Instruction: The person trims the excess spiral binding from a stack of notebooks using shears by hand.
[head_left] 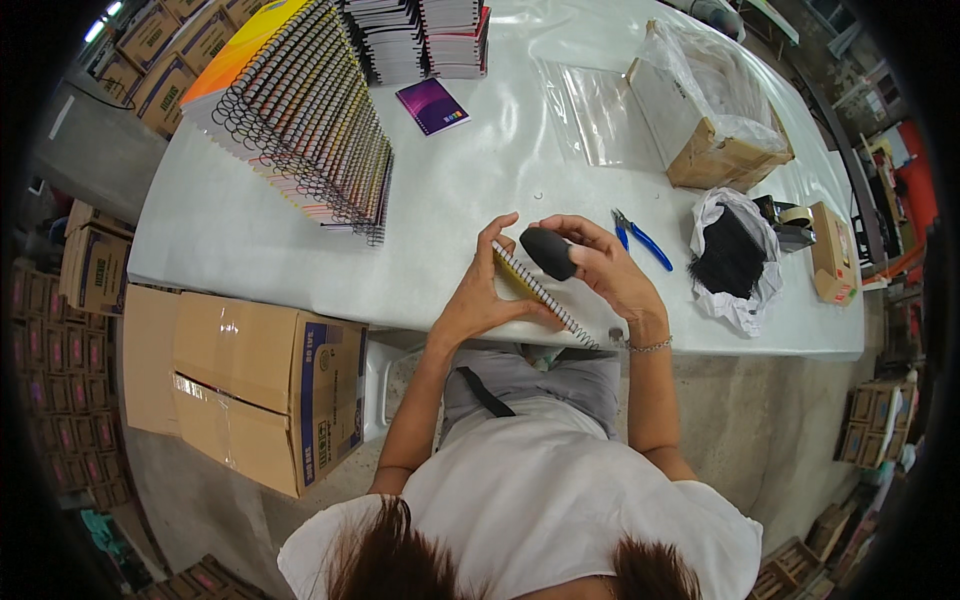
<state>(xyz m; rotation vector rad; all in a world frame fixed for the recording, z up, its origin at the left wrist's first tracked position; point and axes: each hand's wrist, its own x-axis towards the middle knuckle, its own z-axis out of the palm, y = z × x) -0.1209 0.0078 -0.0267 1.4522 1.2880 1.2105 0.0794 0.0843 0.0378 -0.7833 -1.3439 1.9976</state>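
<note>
At the table's near edge, my left hand (468, 298) is closed round a small spiral notebook (523, 278), fingers and thumb gripping its two ends. The notebook is tilted, its wire coil facing up and the coil's loose end sticking out past the near corner. My right hand (612, 268) grips a black, rounded, egg-shaped tool (547, 253) just above the coil; whether it touches the wire I cannot tell. Blue-handled cutting pliers (649, 246) lie beside my right hand. Farther right, a white plastic bag (757, 296) lies open round a bundle of thin black strands (730, 252).
Tall stacks of spiral notebooks (300, 120) stand at the far left, near a purple notebook (432, 105). Clear plastic sleeves (597, 115) lie by an open cardboard box (725, 155). A tape dispenser (793, 228) sits at right. A large carton (240, 370) stands left of my body.
</note>
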